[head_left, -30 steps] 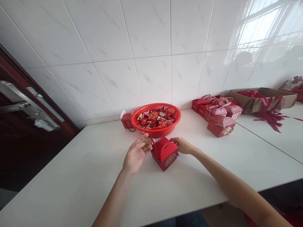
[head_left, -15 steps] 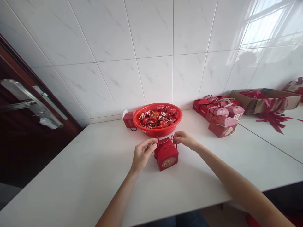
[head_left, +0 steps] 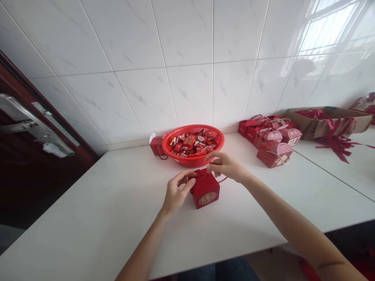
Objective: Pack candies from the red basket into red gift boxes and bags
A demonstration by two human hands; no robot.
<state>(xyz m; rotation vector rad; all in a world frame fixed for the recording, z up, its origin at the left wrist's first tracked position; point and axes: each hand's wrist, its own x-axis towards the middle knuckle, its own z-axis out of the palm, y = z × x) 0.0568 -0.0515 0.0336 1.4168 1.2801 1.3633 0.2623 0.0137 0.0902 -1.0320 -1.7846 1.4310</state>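
A small red gift box (head_left: 208,190) with a gold round emblem on its front stands upright on the white table. My left hand (head_left: 176,190) has thumb and fingers closed at the box's upper left edge; whether the cord there is also in the grip is hidden. Over the top, my right hand (head_left: 225,167) pinches at the upper flap with its fingertips. A thin red cord (head_left: 223,180) sticks out on the box's right side, below that hand. Just behind the box sits a red plastic basket (head_left: 195,161) full of wrapped candies (head_left: 202,145).
Another red box (head_left: 157,146) leans left of the basket. Several red and pink gift boxes (head_left: 271,153) cluster at the right. Beyond them, a cardboard carton (head_left: 310,130) holds dark red ribbons (head_left: 336,143) spilling over its edge. A tiled wall (head_left: 190,93) closes off the back.
My right hand has left the right-hand cord and moved left and up onto the box's top. The flaps look closer together. My left hand stays at the left edge.
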